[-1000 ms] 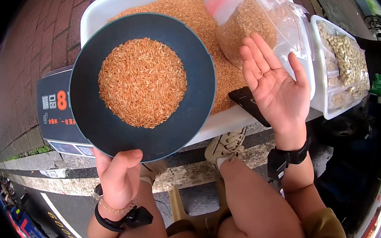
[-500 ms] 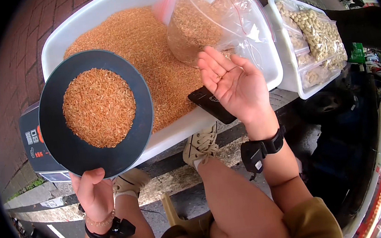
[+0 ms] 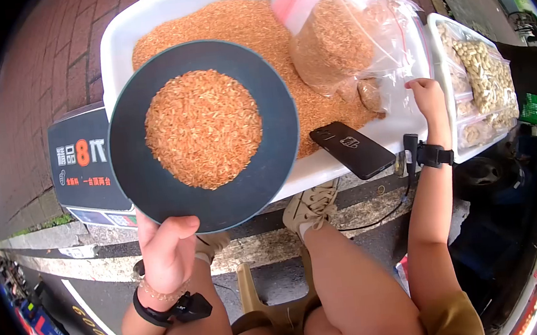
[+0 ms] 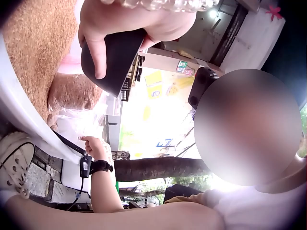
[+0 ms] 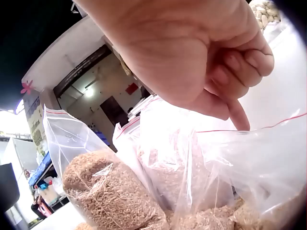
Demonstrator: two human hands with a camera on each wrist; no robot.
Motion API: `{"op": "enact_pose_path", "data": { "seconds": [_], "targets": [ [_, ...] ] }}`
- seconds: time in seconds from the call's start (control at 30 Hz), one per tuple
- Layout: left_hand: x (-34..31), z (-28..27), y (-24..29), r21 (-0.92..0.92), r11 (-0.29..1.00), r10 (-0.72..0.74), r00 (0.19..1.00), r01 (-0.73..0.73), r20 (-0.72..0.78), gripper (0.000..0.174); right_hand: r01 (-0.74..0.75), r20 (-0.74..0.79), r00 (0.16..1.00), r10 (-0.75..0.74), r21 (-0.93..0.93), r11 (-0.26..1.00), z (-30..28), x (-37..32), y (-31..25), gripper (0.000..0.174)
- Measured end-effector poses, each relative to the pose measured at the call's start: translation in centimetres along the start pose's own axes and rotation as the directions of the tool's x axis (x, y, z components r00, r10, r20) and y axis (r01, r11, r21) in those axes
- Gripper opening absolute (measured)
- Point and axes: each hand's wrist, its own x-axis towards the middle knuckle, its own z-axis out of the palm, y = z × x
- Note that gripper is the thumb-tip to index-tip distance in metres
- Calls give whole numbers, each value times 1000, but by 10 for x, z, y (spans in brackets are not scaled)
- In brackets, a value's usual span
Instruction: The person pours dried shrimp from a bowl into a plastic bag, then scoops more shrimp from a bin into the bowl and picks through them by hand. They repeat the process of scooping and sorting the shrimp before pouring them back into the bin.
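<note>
My left hand (image 3: pixel 168 251) holds a dark round bowl (image 3: pixel 211 210) by its near rim, thumb over the edge and fingers underneath. A heap of reddish-brown rice (image 3: pixel 205 128) sits in its middle. The left wrist view shows this bowl (image 4: pixel 108 60) tilted, seen from its side. At the right end of the white tub, my right hand (image 3: pixel 429 101) has curled fingers. In the right wrist view, thumb and index finger pinch the red-striped top edge of a clear zip bag (image 5: pixel 249 151). Nearby stands a zip bag full of rice (image 3: pixel 334 41).
Loose rice (image 3: pixel 222 18) fills much of the white tub (image 3: pixel 117 56). A black phone (image 3: pixel 354 151) lies across its near edge. To the right is another white tub (image 3: pixel 434 32) with bagged nuts (image 3: pixel 482 72); a scale with printed lettering (image 3: pixel 83 185) stands left.
My right hand was open, palm up, above the phone; it has moved right to the bag's edge and its fingers have curled. The left hand still holds the bowl of rice.
</note>
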Motion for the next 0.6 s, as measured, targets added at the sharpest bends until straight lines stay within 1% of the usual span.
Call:
{"op": "enact_pose_path", "data": {
  "seconds": [0.03,0.1,0.17,0.2,0.23,0.27,0.3,0.37,0.4,0.43,0.5,0.53,0.6],
  "targets": [
    [0,-2,1,-57,997,-46,999,47,14,61,31,-10,999,-32,-26,999,2,2,-2,23],
    [1,-2,1,-46,998,-47,999,47,7,65,77,10,997,-76,-49,996,3,0,-8,21],
    [1,-3,2,-43,996,-76,997,77,28,66,120,1,993,-120,-53,991,14,7,2,21],
    [1,-3,1,-41,997,-72,997,72,19,66,128,100,986,-134,65,990,16,7,-3,21],
    [2,-4,1,-42,997,-66,997,68,49,67,122,197,968,-157,182,976,19,6,-8,21],
    [2,-5,1,-43,997,-62,995,66,80,68,-48,305,952,-35,262,964,17,4,-12,20],
    [1,-6,1,-39,997,-61,995,65,74,68,-47,310,950,-39,265,963,18,5,-13,20],
    [0,-7,1,-71,994,-75,994,80,74,70,-223,458,888,22,388,894,21,9,-10,18],
    [0,-6,1,-85,991,-95,994,100,59,72,-260,484,875,0,470,843,23,8,-11,18],
    [0,-7,1,-86,991,-94,994,98,54,72,-258,486,874,-3,469,845,26,10,-8,18],
    [1,-9,0,-60,992,-108,991,113,77,72,-453,602,797,49,543,707,34,19,4,20],
    [0,-9,0,-61,992,-107,992,111,74,72,-452,603,796,47,542,708,37,21,9,20],
    [-1,-6,2,-90,988,-119,991,124,61,74,-497,626,776,74,537,682,41,22,13,21]
  ]
}}
